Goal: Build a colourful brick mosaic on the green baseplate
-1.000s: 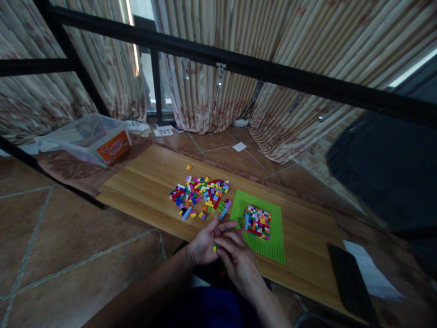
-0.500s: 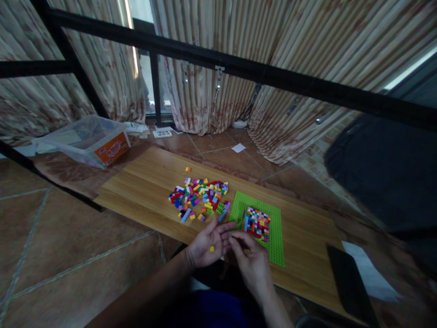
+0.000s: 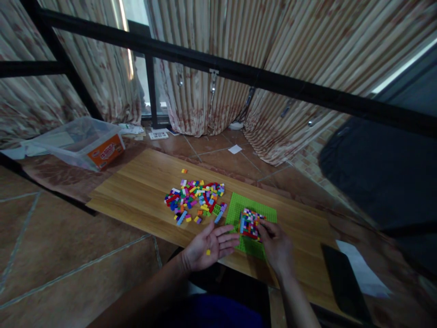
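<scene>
My left hand (image 3: 210, 245) is turned palm up with its fingers stretched out, and a small yellow toy brick (image 3: 208, 252) rests on the palm. It hovers over the near table edge, left of the green baseplate (image 3: 235, 206). On that baseplate stands a block of many-coloured bricks (image 3: 248, 224). My right hand (image 3: 277, 243) reaches over the baseplate, thumb and fingers pinched together at the right side of this block. Whatever is between those fingertips is hidden. A heap of loose coloured bricks (image 3: 196, 198) lies on the table beyond my left hand.
The wooden table (image 3: 129, 182) runs across the view, with a dark flat object (image 3: 343, 282) and white paper (image 3: 363, 269) at its right end. A clear plastic bin (image 3: 80, 141) stands at the back left. A black metal rail (image 3: 191, 57) crosses above, before curtains (image 3: 201, 100).
My right hand has moved from the left hand's fingertips rightward to the coloured brick block. The left fingers have spread flatter, with the yellow brick still on the palm. The view has shifted slightly.
</scene>
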A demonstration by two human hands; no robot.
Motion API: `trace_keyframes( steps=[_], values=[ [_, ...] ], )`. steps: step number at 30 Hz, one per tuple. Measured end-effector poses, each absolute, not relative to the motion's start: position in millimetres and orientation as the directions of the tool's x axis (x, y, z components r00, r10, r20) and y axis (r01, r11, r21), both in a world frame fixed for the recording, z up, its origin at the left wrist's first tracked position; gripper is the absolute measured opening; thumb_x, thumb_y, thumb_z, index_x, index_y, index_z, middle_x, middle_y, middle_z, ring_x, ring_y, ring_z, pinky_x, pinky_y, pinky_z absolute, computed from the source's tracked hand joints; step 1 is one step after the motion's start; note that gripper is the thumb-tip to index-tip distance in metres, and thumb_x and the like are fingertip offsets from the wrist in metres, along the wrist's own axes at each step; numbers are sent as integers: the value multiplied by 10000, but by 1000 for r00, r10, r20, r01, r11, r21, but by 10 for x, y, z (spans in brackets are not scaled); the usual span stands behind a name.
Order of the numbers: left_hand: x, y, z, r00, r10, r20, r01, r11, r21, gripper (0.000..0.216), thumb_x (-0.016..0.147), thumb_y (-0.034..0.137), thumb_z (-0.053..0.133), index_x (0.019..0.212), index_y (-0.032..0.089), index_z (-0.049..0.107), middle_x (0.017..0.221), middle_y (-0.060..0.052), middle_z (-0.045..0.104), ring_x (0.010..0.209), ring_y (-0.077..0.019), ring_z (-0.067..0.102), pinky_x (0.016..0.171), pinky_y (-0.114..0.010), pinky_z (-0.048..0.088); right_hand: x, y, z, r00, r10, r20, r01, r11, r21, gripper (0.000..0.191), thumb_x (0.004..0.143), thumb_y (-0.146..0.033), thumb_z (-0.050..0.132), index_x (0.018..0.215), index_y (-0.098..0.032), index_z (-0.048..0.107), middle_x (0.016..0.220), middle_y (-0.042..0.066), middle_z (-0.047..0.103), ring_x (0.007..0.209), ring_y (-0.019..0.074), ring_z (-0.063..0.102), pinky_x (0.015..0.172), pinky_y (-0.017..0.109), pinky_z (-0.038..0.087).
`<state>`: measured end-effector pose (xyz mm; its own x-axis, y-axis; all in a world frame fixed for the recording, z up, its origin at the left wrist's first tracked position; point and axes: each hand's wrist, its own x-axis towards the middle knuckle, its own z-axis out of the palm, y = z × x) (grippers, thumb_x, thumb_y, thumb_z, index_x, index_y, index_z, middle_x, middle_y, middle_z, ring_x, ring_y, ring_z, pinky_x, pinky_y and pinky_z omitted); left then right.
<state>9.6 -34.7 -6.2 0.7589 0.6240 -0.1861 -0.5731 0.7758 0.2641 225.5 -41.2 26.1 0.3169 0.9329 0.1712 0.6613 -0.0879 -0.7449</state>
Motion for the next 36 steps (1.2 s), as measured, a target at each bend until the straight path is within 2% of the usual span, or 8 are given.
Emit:
trace_keyframes(
  steps=[5, 12, 17, 27, 36],
  values=[
    [96, -347, -55, 762, 621, -186, -570, 779, 262, 569, 886, 532, 304, 1198, 118, 538, 1198, -171, 583, 1094, -246, 541, 969, -375, 293, 2219, -358, 284, 217, 953, 212, 736, -17, -677, 367, 830, -420, 465, 984, -162, 675, 968, 115, 649, 842, 224, 596, 780, 364, 457],
    [100, -351, -42, 761, 617, -204, -567, 783, 254, 556, 887, 527, 307, 1178, 120, 549, 1178, -168, 592, 1077, -245, 548, 958, -376, 298, 2185, -339, 326, 220, 954, 202, 748, -32, -663, 363, 840, -374, 436, 997, -146, 672, 1006, 123, 642, 877, 226, 596, 807, 367, 451],
    [101, -351, -45, 761, 615, -207, -565, 784, 256, 560, 882, 534, 317, 1173, 118, 554, 1173, -173, 593, 1064, -248, 554, 948, -376, 306, 2206, -314, 294, 226, 950, 216, 755, -31, -655, 338, 816, -385, 467, 952, -160, 679, 963, 109, 671, 839, 220, 620, 775, 356, 466],
    [103, -352, -51, 765, 621, -173, -568, 776, 276, 560, 883, 538, 307, 1169, 130, 562, 1167, -169, 599, 1061, -245, 559, 932, -371, 323, 2246, -234, 206, 177, 944, 278, 856, -8, -517, 334, 795, -418, 475, 863, -178, 697, 888, 98, 698, 765, 227, 638, 714, 349, 467],
    [93, -353, -62, 775, 606, -182, -553, 789, 269, 568, 878, 544, 314, 1185, 128, 552, 1179, -169, 591, 1057, -247, 558, 937, -374, 319, 2192, -196, 160, 251, 939, 236, 797, -62, -601, 378, 780, -456, 511, 926, -153, 684, 878, 114, 713, 755, 246, 657, 704, 361, 488]
  ],
)
